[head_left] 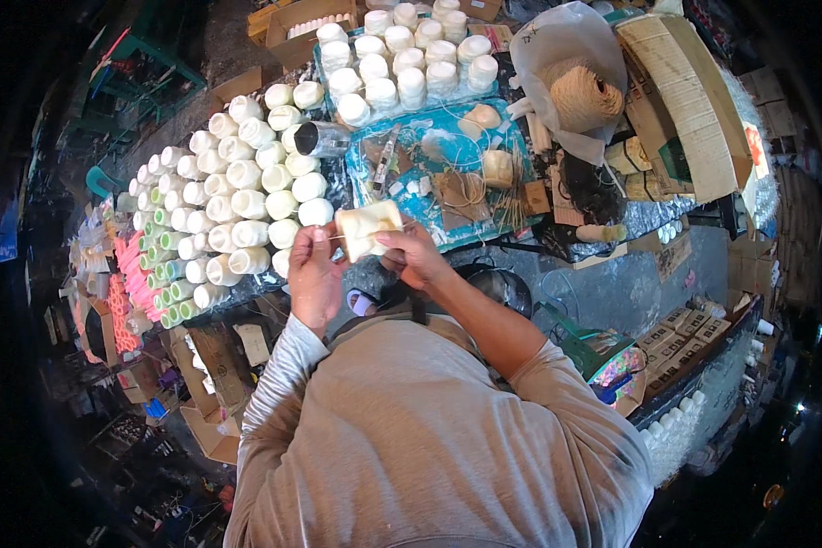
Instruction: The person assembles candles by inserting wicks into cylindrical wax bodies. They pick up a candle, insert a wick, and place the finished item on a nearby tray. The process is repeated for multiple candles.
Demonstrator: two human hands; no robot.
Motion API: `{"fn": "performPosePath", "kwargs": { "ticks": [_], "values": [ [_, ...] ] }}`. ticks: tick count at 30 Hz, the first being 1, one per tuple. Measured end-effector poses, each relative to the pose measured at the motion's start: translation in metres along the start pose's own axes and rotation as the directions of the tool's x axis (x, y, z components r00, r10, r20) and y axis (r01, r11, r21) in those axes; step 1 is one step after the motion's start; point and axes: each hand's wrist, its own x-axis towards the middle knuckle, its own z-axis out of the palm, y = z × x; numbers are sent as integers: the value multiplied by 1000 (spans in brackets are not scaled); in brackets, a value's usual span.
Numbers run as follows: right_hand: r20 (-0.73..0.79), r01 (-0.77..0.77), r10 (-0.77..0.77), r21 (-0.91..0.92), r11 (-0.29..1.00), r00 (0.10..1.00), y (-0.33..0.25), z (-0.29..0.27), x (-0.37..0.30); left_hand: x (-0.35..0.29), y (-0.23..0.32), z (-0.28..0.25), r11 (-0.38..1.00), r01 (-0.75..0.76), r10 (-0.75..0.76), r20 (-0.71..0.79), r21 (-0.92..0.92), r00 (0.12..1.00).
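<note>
A cream-coloured wax candle (365,226), short and squat with uneven sides, is held up on its side in front of my chest, over the near edge of the blue work board (447,239). My right hand (417,256) grips its right end, thumb laid across the face. From the left end sticks a thin, pale wick or stick, and the fingertips of my left hand (316,274) are pinched together at it. Whether the left fingers also touch the wax, I cannot tell. On the board lie a knife-like tool (385,157), white scraps and loose strands.
Rows of white candles (245,173) cover the table at left, with green and pink ones beyond. More white candles (409,78) stand behind the board. A metal cup (323,140) sits beside it. At right are a bagged cone of twine (583,96) and a cardboard box (694,100).
</note>
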Motion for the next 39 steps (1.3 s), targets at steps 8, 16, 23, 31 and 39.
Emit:
{"fn": "performPosePath", "kwargs": {
  "ticks": [8, 16, 23, 31, 39],
  "values": [
    [-64, -32, 27, -74, 997, 998, -19, -38, 10, 39, -44, 25, 922, -59, -4, 162, 383, 987],
    [-339, -146, -59, -548, 824, 939, -30, -118, 58, 77, -59, 11, 709, -139, 156, 39, 692, 987],
    [-450, -252, -374, -845, 472, 811, -58, -175, 134, 78, -54, -11, 277, -260, 342, 158, 925, 926],
    [-217, -293, -270, -913, -283, 938, -14, -77, 207, 54, -51, -15, 396, -26, 265, -87, 918, 960],
    [-382, -509, -387, -803, -311, 839, -57, -108, 182, 41, -55, -35, 467, 30, 260, -170, 884, 951]
  ]
}}
